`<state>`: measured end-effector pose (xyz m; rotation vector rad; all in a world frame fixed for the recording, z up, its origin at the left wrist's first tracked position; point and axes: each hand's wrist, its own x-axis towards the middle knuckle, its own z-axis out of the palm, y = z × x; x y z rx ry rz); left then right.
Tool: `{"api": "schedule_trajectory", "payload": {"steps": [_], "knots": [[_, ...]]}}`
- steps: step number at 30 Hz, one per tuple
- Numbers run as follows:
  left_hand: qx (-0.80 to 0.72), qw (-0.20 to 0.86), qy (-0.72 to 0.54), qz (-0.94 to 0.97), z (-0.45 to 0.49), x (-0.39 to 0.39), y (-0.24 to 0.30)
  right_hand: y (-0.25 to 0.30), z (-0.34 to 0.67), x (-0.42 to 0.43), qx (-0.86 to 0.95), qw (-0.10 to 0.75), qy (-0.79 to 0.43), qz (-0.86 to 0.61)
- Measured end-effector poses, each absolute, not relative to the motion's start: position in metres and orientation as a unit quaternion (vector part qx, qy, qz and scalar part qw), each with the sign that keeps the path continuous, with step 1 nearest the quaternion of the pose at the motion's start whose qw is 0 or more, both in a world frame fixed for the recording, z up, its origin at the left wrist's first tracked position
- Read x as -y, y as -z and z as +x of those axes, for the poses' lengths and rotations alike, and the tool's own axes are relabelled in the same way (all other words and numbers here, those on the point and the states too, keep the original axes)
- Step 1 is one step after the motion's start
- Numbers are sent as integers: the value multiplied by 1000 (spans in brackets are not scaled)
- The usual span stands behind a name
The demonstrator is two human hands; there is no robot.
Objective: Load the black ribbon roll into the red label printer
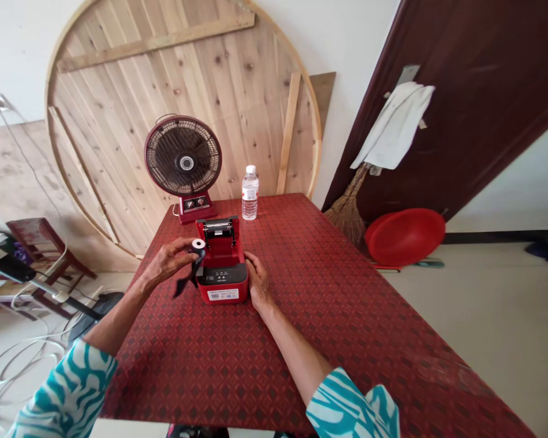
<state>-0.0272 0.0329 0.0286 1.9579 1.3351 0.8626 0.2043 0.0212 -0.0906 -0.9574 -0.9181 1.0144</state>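
Note:
On the table stands a small red and black label printer (pixel 223 283), its lid tipped up and the red inside exposed. My left hand (pixel 171 263) is closed on a small roll (pixel 198 244) at the printer's left edge. The roll has a white end with a dark hole, and a loose dark strip (pixel 182 285) hangs below it. Against the printer's right side rests my right hand (pixel 256 281), its fingers curled round the far part of the casing. My left fingers partly hide the roll.
Behind the printer are a dark red fan (pixel 183 159) and a clear water bottle (pixel 250 194). A patterned red cloth covers the table (pixel 301 316). A chair (pixel 50 261) and loose white cable lie left; a broom (pixel 351 210) and red basin (pixel 404 237) are right.

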Motion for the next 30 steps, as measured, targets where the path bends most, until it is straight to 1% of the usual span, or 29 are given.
{"api": "schedule_trajectory", "payload": {"steps": [1, 3, 6, 9, 14, 17, 19, 20, 23, 26, 28, 30], "knots": [[-482, 272, -309, 774, -15, -32, -39, 90, 204, -21, 410, 672, -448, -424], [-457, 244, -261, 814, 7, -33, -53, 90, 204, -21, 413, 673, -447, -420], [-466, 207, -179, 841, 30, -40, -60, 93, 203, -23, 422, 679, -439, -410], [-482, 151, -106, 856, 42, -50, -58, 100, 201, -28, 427, 686, -429, -404], [-467, 79, 28, 880, 54, -64, -48, 105, 199, -32, 427, 690, -422, -405], [-473, 44, 72, 877, 61, -73, -40, 102, 199, -31, 431, 684, -422, -409], [-467, 46, 67, 880, 62, -78, -38, 100, 200, -29, 435, 681, -421, -413], [-462, 63, 57, 883, 61, -79, -39, 100, 201, -29, 437, 679, -421, -413], [-441, 189, -17, 877, 51, -76, -44, 99, 203, -28, 439, 675, -421, -417], [-427, 316, -177, 828, 34, -56, -48, 99, 205, -27, 444, 670, -419, -421], [-424, 343, -259, 797, 23, -36, -46, 97, 205, -26, 448, 667, -419, -424], [-423, 329, -276, 798, 17, -17, -41, 95, 206, -24, 446, 665, -422, -425]]}}
